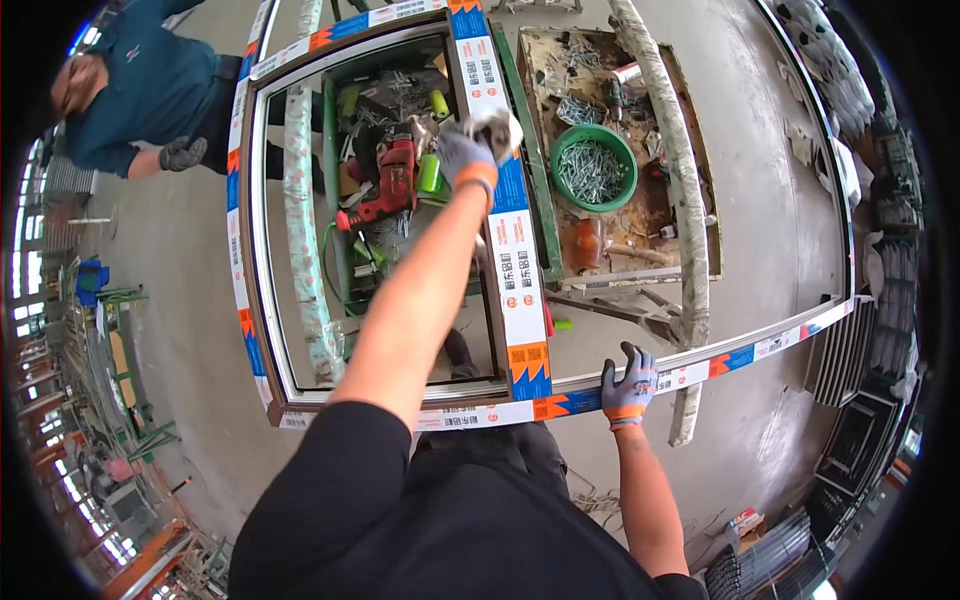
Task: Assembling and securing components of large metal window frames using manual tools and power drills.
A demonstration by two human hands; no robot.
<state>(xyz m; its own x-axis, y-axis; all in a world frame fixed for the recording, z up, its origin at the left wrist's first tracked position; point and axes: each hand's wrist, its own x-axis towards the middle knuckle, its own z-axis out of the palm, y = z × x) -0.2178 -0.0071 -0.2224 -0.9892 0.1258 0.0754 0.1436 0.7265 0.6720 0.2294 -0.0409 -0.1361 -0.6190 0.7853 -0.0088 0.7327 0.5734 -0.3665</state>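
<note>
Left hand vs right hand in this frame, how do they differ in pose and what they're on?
The left hand is stretched far forward on a long reach, clutching a pale crumpled rag at the frame's middle upright. The right hand stays close to the body, fingers wrapped over the frame's near rail. Left arm is nearly straight; right arm is short and bent in. Both wear grey gloves with orange cuffs.
</note>
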